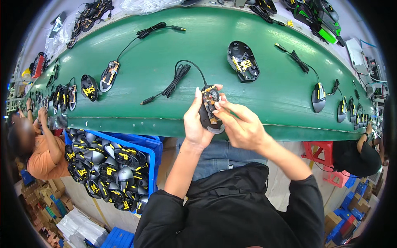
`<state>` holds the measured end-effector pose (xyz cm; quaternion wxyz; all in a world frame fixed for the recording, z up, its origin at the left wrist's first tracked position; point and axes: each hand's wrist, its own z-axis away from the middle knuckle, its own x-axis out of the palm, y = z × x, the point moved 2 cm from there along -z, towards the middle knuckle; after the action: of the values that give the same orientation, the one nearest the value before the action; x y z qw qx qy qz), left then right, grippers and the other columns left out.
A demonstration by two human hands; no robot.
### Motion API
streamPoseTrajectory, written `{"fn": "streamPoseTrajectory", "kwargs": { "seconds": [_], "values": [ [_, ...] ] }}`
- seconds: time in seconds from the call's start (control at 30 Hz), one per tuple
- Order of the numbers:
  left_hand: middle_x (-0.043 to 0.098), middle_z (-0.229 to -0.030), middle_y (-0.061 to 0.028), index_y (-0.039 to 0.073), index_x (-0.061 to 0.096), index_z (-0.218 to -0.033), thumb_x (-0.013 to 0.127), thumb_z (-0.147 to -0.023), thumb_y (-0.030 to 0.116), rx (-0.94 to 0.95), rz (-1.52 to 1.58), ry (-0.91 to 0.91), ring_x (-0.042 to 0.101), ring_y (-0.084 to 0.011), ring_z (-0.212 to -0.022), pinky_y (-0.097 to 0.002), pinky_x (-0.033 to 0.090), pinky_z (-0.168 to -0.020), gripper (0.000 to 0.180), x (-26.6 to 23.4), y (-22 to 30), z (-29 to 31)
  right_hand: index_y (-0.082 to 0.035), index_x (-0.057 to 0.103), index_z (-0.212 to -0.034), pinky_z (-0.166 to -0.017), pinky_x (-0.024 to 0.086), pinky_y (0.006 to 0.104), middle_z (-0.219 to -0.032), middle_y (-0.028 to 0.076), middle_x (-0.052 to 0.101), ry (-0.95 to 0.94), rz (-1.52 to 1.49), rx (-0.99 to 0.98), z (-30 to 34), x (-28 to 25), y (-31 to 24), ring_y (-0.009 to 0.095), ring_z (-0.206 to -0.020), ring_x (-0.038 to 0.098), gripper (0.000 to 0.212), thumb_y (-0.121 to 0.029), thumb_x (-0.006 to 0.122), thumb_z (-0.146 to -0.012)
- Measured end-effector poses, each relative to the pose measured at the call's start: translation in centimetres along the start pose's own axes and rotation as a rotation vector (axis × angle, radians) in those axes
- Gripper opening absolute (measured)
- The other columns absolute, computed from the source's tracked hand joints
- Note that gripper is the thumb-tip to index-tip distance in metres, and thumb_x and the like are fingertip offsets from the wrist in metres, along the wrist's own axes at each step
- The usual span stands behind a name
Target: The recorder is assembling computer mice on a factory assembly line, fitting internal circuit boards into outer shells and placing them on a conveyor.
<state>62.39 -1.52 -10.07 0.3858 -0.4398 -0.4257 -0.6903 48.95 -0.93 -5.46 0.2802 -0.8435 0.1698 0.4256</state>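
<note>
An open computer mouse base, its circuit board exposed, is held above the near edge of a long green counter. The base is clasped from the left side by the left hand, whose grip is closed around its black shell, while the right hand is laid against its right side with fingertips pinched on the board; the right grip is thus seen closed on the same piece. A black cable is trailed from the base back onto the counter, where it is bundled in a loop. A separate black mouse shell is seen lying well apart, further up the counter, and more part-built mice with cables are spread to both sides. A blue crate heaped with black and yellow mouse shells is set below the counter's edge to the left. Other workers are seated at both far ends.
</note>
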Motion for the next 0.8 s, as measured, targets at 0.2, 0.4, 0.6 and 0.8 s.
{"fn": "streamPoseTrajectory", "kwargs": {
  "seconds": [0.2,0.4,0.6,0.8],
  "values": [
    [0.053,-0.091,-0.0102,-0.002,0.051,-0.122,0.036,-0.103,0.043,-0.052,0.194,-0.071,0.051,-0.0202,-0.081,-0.0366,0.045,-0.075,0.051,-1.2,0.2,-1.9,-0.002,0.061,-0.114,-0.097,0.049,0.0418,-0.11,0.017,0.067,0.071,0.255,0.322,-8.3,-3.9,8.5,0.037,-0.1,0.064,0.043,-0.032,0.07,-0.085],
    [0.052,-0.088,-0.0099,-0.001,0.053,-0.119,0.036,-0.102,0.045,-0.067,0.176,0.025,0.05,-0.0201,-0.08,-0.0355,0.045,-0.073,0.052,-1.6,-1.0,-1.8,0.0,0.062,-0.106,-0.081,0.056,0.0443,-0.106,0.024,0.067,-0.345,0.289,0.638,-13.4,-1.8,12.3,0.036,-0.091,0.069,0.057,-0.047,0.074,-0.076],
    [0.062,-0.111,-0.0109,0.003,0.053,-0.127,0.033,-0.105,0.04,0.16,0.117,0.231,0.061,-0.0206,-0.101,-0.0393,0.051,-0.088,0.048,1.8,-1.0,-1.8,0.001,0.043,-0.12,-0.108,0.042,0.0434,-0.134,0.027,0.054,0.307,-0.601,0.562,-4.0,-0.2,3.5,0.033,-0.126,0.054,0.064,-0.011,0.084,-0.071],
    [0.061,-0.122,-0.0095,0.004,0.052,-0.13,0.032,-0.106,0.036,0.155,-0.189,0.167,0.061,-0.0167,-0.11,-0.033,0.049,-0.096,0.045,0.1,-1.8,-0.6,-0.001,0.054,-0.13,-0.103,0.041,0.0375,-0.126,0.019,0.056,0.303,-0.608,0.77,-4.1,2.4,1.5,0.028,-0.12,0.054,0.057,-0.024,0.075,-0.082]
  ]
}}
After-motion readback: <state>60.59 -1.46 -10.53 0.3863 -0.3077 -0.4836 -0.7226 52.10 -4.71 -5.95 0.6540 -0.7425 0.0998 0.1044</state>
